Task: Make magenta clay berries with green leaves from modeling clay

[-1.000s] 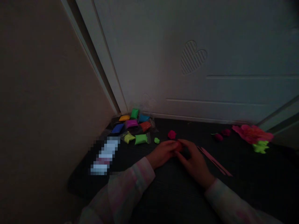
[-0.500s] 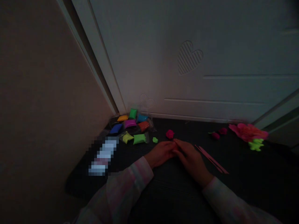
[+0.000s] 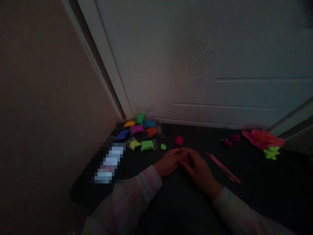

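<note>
My left hand (image 3: pixel 168 163) and my right hand (image 3: pixel 200 170) meet over the dark table, fingertips together and fingers curled inward. Between them shows a small reddish patch, too dim to tell from skin or a held piece. Just beyond my fingers sits a crumpled pink-red lump of modelling clay (image 3: pixel 179 141). A smaller light-green clay piece (image 3: pixel 163 147) lies to its left. To the right of my right hand are thin pink strips (image 3: pixel 223 168), lying at a slant.
Several coloured clay packets (image 3: pixel 137 129) lie at the back left, with an opened-looking green packet (image 3: pixel 147 145) in front. A blurred-out bright panel (image 3: pixel 110 164) is left. Dark-red buds (image 3: pixel 228 143), a pink flower (image 3: pixel 262 138) and a yellow-green piece (image 3: pixel 271 152) lie right. A white panel (image 3: pixel 156 75) rises behind.
My hands have parted slightly at the near side, showing more of the reddish patch between them. The whole view has shifted a little; the things on the table stay put.
</note>
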{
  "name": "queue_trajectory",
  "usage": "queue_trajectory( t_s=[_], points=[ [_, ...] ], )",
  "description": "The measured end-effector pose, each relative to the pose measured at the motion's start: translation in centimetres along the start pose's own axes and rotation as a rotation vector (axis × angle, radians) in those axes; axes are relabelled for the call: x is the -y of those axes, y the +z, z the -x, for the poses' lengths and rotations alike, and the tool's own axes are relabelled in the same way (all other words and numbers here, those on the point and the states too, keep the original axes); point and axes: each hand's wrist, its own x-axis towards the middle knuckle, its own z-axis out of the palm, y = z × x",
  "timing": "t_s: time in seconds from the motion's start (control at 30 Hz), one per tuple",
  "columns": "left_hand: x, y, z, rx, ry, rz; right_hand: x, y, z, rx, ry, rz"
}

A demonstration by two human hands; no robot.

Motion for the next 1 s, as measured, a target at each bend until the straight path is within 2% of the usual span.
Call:
queue_trajectory(
  t_s=[0.23, 0.47, 0.7, 1.0],
  points=[
    [0.0, 0.0, -0.1, -0.002, -0.037, -0.004, -0.4, -0.7, -0.3, -0.021, 0.229, -0.15],
    [-0.2, -0.2, 0.1, 0.001, -0.095, -0.106, -1.8, -0.7, -0.8, -0.021, 0.339, -0.207],
    [-0.2, -0.2, 0.0, -0.025, -0.08, -0.087, -1.8, -1.3, -1.2, -0.022, 0.325, -0.223],
    [-0.5, 0.2, 0.2, -0.022, -0.015, -0.023, -0.8, -1.4, -0.8, 0.008, 0.167, -0.13]
  ],
)
